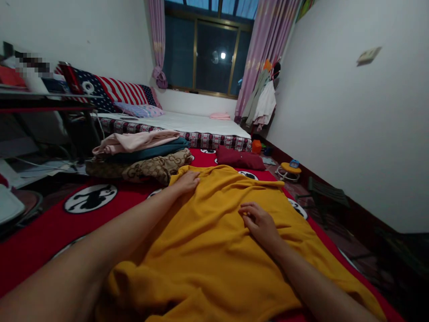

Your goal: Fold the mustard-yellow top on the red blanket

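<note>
A mustard-yellow garment (214, 241) is spread out in front of me, with soft wrinkles across it and a bunched fold at its near left. My left hand (187, 182) lies on its far left part, fingers stretched over the cloth. Over the garment's middle right is my right hand (260, 222), its fingers loosely bent and apart, with nothing seen between them. Whether its fingertips touch the cloth is hard to tell. Beneath the garment is a red blanket (130, 214) with round white and black patches.
Folded clothes (140, 154) are stacked beyond my left hand. A folded maroon garment (239, 158) lies at the far edge. On the right floor stand a yellow-topped stool (291, 168) and a dark folding stool (326, 192). A desk (43, 100) is left; a bed (191, 120) stands behind.
</note>
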Demonstrator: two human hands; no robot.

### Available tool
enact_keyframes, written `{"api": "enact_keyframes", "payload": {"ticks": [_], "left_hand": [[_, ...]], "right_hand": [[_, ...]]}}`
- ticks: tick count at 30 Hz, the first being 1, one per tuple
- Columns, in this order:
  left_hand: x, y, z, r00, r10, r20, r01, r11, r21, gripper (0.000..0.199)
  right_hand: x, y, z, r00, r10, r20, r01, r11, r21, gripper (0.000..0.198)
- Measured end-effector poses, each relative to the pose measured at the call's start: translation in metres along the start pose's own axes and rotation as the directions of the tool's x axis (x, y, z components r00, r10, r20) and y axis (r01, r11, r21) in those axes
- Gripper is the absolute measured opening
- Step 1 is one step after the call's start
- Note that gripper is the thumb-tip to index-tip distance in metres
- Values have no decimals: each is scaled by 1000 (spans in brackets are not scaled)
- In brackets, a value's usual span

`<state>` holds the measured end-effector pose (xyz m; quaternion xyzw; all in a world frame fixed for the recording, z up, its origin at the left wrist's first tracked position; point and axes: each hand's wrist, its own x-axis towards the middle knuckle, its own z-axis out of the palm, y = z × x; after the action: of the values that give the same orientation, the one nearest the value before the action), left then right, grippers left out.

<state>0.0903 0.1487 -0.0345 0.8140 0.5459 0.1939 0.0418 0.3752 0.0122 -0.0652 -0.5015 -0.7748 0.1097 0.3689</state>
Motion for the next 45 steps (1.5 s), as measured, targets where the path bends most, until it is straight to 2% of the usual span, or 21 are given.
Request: {"api": "enact_keyframes", "payload": {"ticks": [4,8,9,11,13,16,19,21,23,24,25,27,28,29,30,33,35,37,40,45], "left_hand": [[-1,-13,20,993,-85,-87,87,996,22,44],[-4,-17,25,988,-89,-122,92,996,16,43],[-4,-17,25,988,-88,-125,91,996,17,43],[-4,-16,24,988,-87,-125,91,996,23,44],[-5,-16,24,988,-87,-126,91,995,28,45],[-5,-15,23,988,-89,-125,92,995,22,45],[-6,-13,23,987,-99,-129,102,995,18,45],[-7,-12,23,984,-108,-144,112,993,19,43],[-7,-9,22,981,-122,-151,128,991,28,42],[-8,-8,22,980,-127,-150,134,990,36,42],[-8,-7,22,980,-131,-147,139,989,45,42],[-8,-5,21,982,-128,-139,137,989,58,42],[-8,-4,21,982,-125,-138,134,989,61,42],[-8,-4,21,982,-123,-141,132,989,60,41],[-8,-4,22,982,-120,-146,129,990,54,41],[-8,-5,22,981,-112,-160,118,992,32,42],[-8,-6,23,981,-117,-158,123,992,30,41],[-8,-6,23,980,-126,-155,132,991,29,41],[-8,-7,24,979,-119,-166,122,992,7,42],[-7,-6,25,978,-122,-172,127,992,20,41]], "right_hand": [[1,-2,-5,999,38,-31,-37,998,41,20],[32,-5,-19,981,147,126,-127,979,-159,20],[46,-2,-24,978,164,127,-131,964,-233,21],[77,10,-35,989,136,59,-103,914,-394,22],[106,29,-43,995,97,20,-69,827,-558,28],[136,58,-51,975,206,85,-80,683,-726,38],[144,70,-58,953,294,77,-128,618,-776,22],[139,67,-66,976,219,-17,-154,629,-762,24],[126,55,-74,989,66,-136,-144,690,-710,26],[117,48,-77,989,4,-148,-103,734,-671,25],[108,41,-80,996,-22,-92,-41,779,-626,25],[92,27,-82,987,30,155,55,855,-516,35],[88,22,-80,960,73,271,60,889,-454,42],[86,19,-78,936,108,336,36,918,-395,47],[89,17,-74,932,127,340,-4,940,-342,50],[117,20,-57,973,186,138,-142,950,-279,36],[142,26,-42,958,279,60,-246,913,-325,22],[163,31,-26,922,378,80,-324,870,-372,18],[176,32,-3,874,459,157,-370,839,-398,28],[176,20,18,863,458,212,-347,843,-411,23]]}}
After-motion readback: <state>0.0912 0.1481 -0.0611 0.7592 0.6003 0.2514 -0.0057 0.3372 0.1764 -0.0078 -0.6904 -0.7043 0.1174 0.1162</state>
